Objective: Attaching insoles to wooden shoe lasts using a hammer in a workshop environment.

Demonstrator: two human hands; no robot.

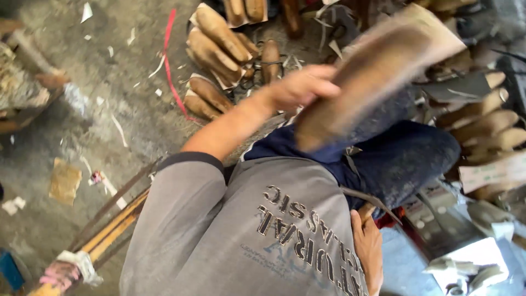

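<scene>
The left hand (298,87) has its grip closed on a long brown shoe sole (367,77), blurred, raised above the lap at centre right. The right hand (368,249) rests low against the grey shirt (235,230); whether its grip is closed cannot be told. Wooden shoe lasts (216,46) lie on the floor (82,120) beyond.
</scene>
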